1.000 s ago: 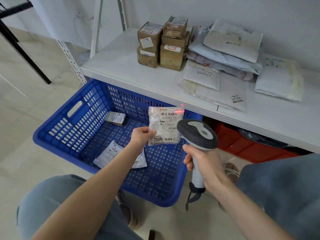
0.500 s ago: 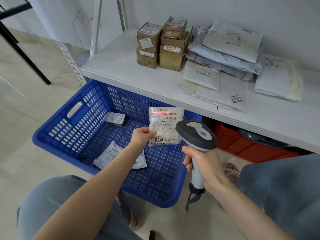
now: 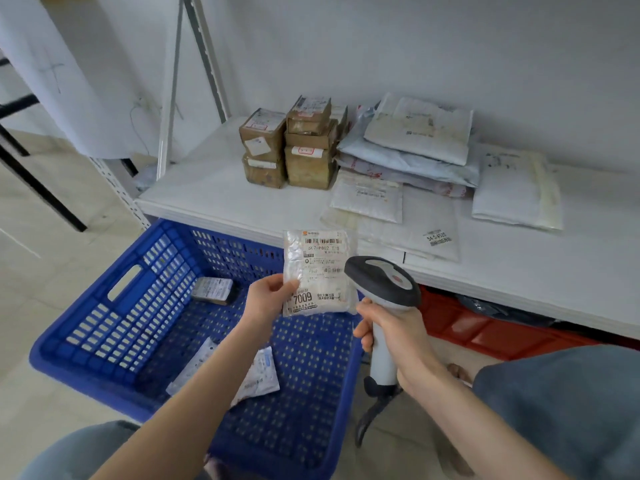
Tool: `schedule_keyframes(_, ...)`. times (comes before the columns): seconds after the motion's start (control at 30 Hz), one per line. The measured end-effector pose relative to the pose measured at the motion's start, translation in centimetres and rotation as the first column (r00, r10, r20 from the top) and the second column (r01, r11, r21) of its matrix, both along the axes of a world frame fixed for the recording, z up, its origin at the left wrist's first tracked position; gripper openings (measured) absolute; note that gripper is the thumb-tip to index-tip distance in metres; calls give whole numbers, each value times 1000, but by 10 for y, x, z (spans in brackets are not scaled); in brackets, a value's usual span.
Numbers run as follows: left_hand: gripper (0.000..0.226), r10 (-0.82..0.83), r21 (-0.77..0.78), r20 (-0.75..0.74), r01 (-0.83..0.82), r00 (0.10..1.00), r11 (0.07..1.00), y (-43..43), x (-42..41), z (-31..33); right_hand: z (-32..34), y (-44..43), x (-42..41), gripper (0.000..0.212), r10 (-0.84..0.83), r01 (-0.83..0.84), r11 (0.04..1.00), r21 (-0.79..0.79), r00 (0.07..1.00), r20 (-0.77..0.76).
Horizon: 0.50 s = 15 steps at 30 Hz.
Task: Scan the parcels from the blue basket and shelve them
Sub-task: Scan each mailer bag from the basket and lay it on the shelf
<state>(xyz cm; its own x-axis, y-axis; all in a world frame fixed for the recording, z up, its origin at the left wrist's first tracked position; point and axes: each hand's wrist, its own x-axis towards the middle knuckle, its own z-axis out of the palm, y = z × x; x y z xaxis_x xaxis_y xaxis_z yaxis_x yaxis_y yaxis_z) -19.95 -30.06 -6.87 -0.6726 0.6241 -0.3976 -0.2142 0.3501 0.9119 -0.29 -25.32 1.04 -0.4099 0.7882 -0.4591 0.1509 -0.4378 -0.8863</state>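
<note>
Parcel (image 3: 317, 271) pinched in left hand (image 3: 268, 299), scanner (image 3: 382, 292) gripped in right hand (image 3: 394, 336)

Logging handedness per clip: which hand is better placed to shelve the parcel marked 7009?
Left, likely: the left hand holds the parcel near the shelf front edge; the right hand grips the scanner.

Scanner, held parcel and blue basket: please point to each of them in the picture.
scanner (image 3: 382, 282): head view, on its dark head.
held parcel (image 3: 320, 271): head view, on the middle of its label.
blue basket (image 3: 114, 341): head view, on its left wall.
</note>
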Motion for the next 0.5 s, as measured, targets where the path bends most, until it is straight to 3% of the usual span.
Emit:
schedule_keyframes(0.27,13,-55,-12,-258,53,965,998,144,-21,63,19,90,11,17,-109,114,993,41,989,-104)
schedule_keyframes(0.5,41,-77,-186,-356,10,931,982,228,-44,55,10,133,3,19,-155,149,988,-45,971,-180)
